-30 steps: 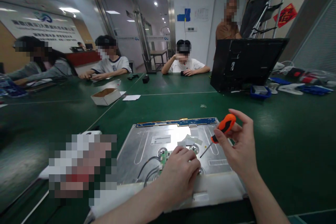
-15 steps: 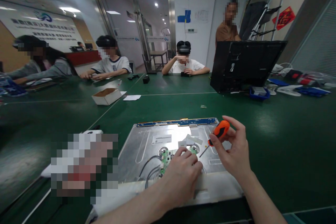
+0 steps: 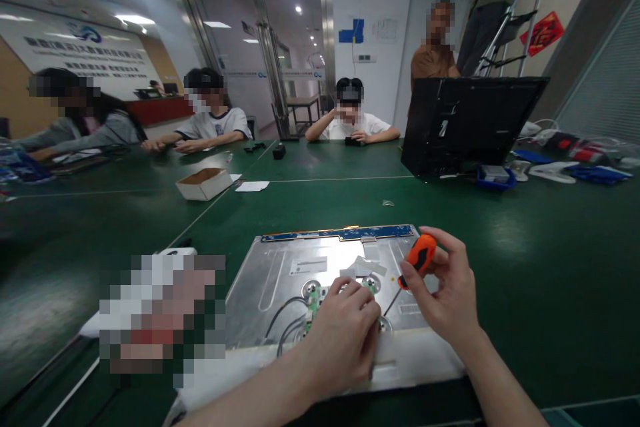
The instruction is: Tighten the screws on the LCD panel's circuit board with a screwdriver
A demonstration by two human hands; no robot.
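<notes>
My right hand point(image 3: 447, 290) holds an orange and black screwdriver point(image 3: 423, 252) by its handle, between thumb and fingers. Its thin shaft slants down and left, the tip close to a round metal fitting point(image 3: 385, 324) on a flat silver metal panel point(image 3: 273, 273). Over the panel's middle, my left hand point(image 3: 345, 327) lies with curled fingers on a small green circuit board point(image 3: 313, 299), covering most of it. What those fingers hold, if anything, is hidden. Dark cables point(image 3: 283, 312) run from the board's left side. Along the panel's far edge lies a blue circuit strip point(image 3: 325, 235).
On the green table point(image 3: 310, 203) stand an open white box point(image 3: 203, 188) and, back right, a large black screen housing point(image 3: 465, 120) beside a blue tray point(image 3: 495, 179). A blurred-out item point(image 3: 165, 307) lies left of the panel. Several people sit or stand beyond.
The screwdriver has moved slightly down and toward me, its tip now nearer the round fitting. My left hand has shifted a little left.
</notes>
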